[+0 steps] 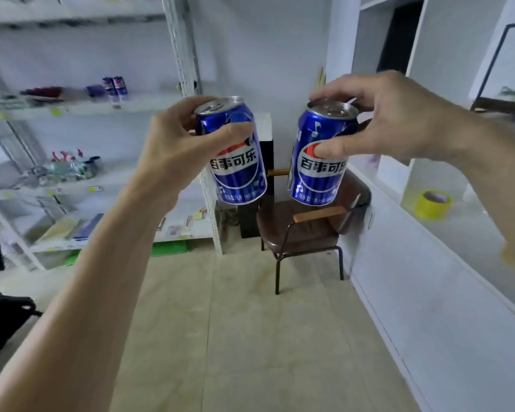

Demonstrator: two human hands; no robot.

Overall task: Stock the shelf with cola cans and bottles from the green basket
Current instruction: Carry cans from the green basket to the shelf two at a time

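Two blue cola cans up in mid-air: left can (pixel 238 153) gripped by left hand (pixel 176 144), right can (pixel 321 153) pinched by right hand (pixel 399 117). Two more cans (pixel 115 88) far left on the shelf (pixel 149 104).

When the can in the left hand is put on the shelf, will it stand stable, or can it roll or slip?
The left can is a smooth metal cylinder, so it would probably roll if laid sideways; upright on its flat base it should stand. The left hand grips it near the top, tilted. The glossy wall may be slippery.

"百事可乐" on both blue cans (pixel 238 162) (pixel 321 165)
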